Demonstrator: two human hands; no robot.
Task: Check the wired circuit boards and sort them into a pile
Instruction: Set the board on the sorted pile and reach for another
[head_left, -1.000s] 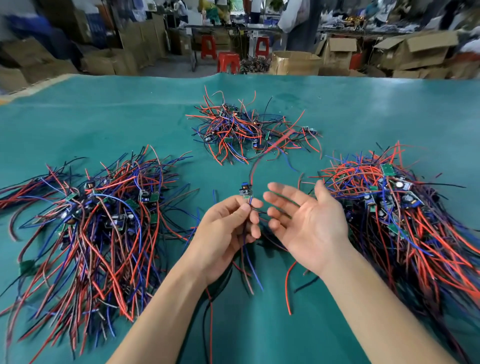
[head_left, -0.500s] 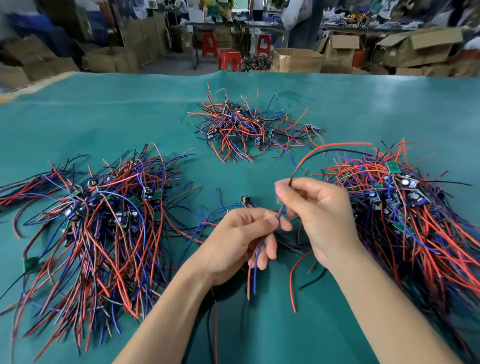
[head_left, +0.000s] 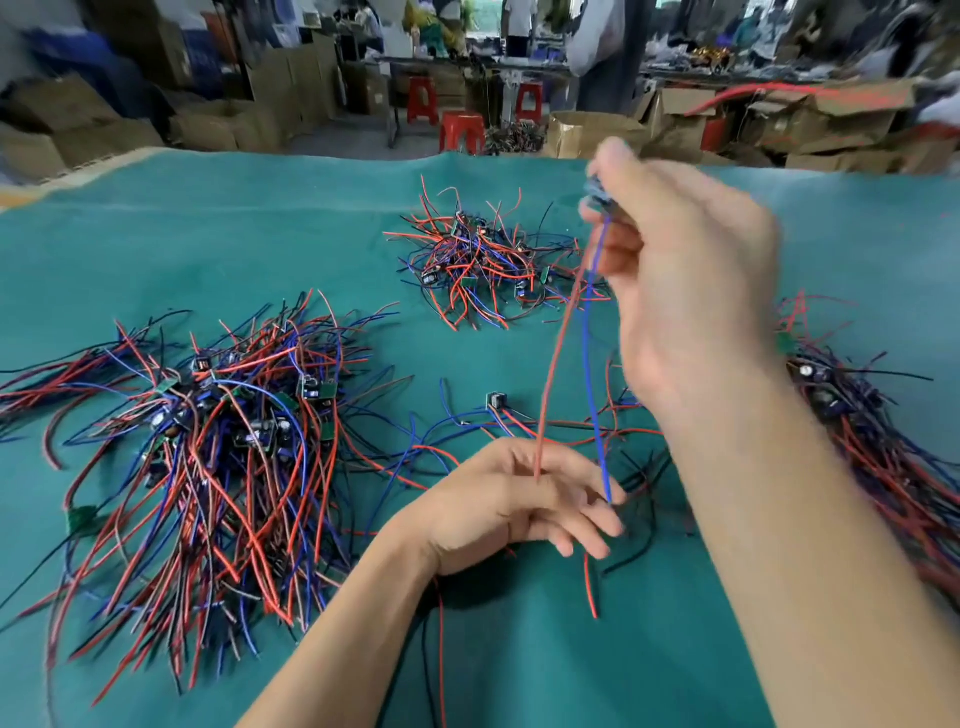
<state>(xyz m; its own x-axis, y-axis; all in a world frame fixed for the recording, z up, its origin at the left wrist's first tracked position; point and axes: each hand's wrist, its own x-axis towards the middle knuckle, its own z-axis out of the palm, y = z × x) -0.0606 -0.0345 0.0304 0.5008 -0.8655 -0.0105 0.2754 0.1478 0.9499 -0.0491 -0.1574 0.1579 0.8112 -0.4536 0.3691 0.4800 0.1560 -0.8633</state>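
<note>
My right hand (head_left: 691, 291) is raised above the table and pinches a small wired circuit board (head_left: 597, 189) at its fingertips; the board is blurred. Its red wire (head_left: 550, 364) and blue wire (head_left: 589, 364) hang down to my left hand (head_left: 519, 504), which sits low over the green cloth with the wire ends running between its thumb and fingers. Three piles of wired boards lie around: a big left pile (head_left: 218, 441), a smaller far pile (head_left: 483, 260) and a right pile (head_left: 883, 441) partly behind my right arm.
A single loose board (head_left: 496, 401) with tangled wires lies on the green cloth (head_left: 208, 234) just beyond my left hand. Past the table's far edge stand cardboard boxes (head_left: 587, 132) and red stools (head_left: 462, 130).
My right hand has lifted up and away with the board, drawing its red and blue wires taut through my left hand. My left hand stayed low.
</note>
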